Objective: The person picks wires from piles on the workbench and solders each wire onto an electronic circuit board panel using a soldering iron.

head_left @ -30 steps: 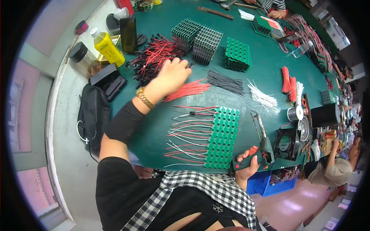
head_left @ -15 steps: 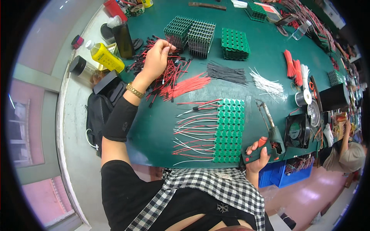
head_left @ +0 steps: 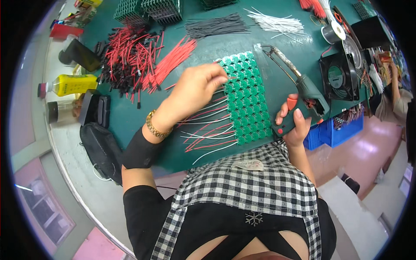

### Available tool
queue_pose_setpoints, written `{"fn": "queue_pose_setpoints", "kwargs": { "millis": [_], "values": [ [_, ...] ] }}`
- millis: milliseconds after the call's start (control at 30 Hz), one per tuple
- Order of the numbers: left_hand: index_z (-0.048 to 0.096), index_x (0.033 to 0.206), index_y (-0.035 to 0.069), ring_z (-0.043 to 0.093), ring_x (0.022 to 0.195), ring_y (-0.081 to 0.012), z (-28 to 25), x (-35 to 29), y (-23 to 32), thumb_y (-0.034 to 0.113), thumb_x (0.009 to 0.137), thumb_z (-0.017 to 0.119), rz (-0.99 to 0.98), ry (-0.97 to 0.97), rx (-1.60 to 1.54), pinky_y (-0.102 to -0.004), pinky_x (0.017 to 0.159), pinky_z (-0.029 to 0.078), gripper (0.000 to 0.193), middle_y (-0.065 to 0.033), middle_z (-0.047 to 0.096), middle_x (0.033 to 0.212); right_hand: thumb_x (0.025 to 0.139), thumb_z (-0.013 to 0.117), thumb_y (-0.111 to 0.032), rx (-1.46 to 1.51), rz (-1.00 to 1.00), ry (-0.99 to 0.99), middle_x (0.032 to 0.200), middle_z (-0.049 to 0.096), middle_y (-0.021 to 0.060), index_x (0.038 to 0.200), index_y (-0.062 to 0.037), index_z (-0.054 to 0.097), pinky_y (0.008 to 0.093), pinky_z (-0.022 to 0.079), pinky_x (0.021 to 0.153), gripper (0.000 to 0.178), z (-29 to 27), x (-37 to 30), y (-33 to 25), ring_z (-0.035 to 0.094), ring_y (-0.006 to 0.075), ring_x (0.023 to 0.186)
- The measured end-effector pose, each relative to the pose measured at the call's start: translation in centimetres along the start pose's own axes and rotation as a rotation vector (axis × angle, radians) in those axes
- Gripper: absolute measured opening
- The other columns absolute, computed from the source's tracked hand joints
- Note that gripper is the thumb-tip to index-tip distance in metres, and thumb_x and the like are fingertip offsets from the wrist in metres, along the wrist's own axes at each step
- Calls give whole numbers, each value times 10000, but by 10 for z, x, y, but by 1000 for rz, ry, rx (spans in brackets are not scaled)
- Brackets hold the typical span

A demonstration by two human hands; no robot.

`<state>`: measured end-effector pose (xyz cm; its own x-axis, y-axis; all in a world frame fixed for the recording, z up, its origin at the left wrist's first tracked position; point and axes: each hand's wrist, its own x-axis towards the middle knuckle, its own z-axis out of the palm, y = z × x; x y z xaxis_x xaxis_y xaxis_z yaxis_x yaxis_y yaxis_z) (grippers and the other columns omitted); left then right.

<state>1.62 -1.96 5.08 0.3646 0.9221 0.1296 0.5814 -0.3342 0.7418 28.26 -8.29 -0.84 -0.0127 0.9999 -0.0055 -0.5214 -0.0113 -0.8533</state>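
Board (head_left: 245, 99) lies on the worktop (head_left: 203, 54) close to the near edge, its long sides running away from us; we see red and white wires (head_left: 206, 145) trailing from its left side. Right hand (head_left: 297, 125): near the same edge, just right of the board, fingers and thumb wrapped around the grip of the soldering gun (head_left: 308, 93). Gun's tip points toward the far edge, beside the board's far right corner. To the right, a blue bin (head_left: 342, 130) sits below the near edge.

Left hand (head_left: 193, 89): over the wires at the far part of the board's left side, thumb and forefinger pressed together at the board. A thin bit of red shows by the fingertips; we cannot tell what, if anything, they pinch.

Toward the right end of the near edge we record a black fan (head_left: 340, 78). On the left, beyond the worktop's left edge, we find a black bag (head_left: 102, 149), then a yellow bottle (head_left: 74, 85). Farther in from that edge: a heap of red and black leads (head_left: 130, 60), with loose red wires (head_left: 171, 63) just beside it. Farther off we log black wires (head_left: 216, 25), white wires (head_left: 277, 24), a spool (head_left: 333, 32) and, toward the far left corner, green grid stacks (head_left: 161, 11).
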Motion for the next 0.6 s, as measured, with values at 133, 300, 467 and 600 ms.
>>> {"fn": "queue_pose_setpoints", "kwargs": {
  "millis": [133,300,467,600],
  "values": [
    [640,867,12,567,581,-98,27,-9,-4,72,812,658,-133,-65,-26,-245,559,456,83,-75,628,687,855,551,-176,7,129,-12,768,541,129,1194,37,430,285,470,551,419,-6,-17,-3,554,190,598],
    [646,797,19,551,536,-88,44,-20,-40,82,771,677,-150,168,53,-241,519,449,75,-63,617,632,833,616,-214,-178,221,-145,825,559,111,1212,12,453,275,456,594,470,-1,-37,5,553,170,667],
    [642,768,22,553,528,-83,48,-22,-57,79,746,670,-145,228,42,-232,522,457,67,-54,625,634,829,645,-191,-317,315,-202,860,565,80,1217,-33,471,280,465,640,453,10,-46,10,551,155,709],
    [641,763,24,557,534,-81,43,-25,-63,92,739,666,-189,199,-2,-231,529,461,77,-55,626,634,824,647,-132,-469,247,-231,828,586,55,1068,-26,551,285,476,646,283,13,-48,17,569,143,720]
  ]
}}
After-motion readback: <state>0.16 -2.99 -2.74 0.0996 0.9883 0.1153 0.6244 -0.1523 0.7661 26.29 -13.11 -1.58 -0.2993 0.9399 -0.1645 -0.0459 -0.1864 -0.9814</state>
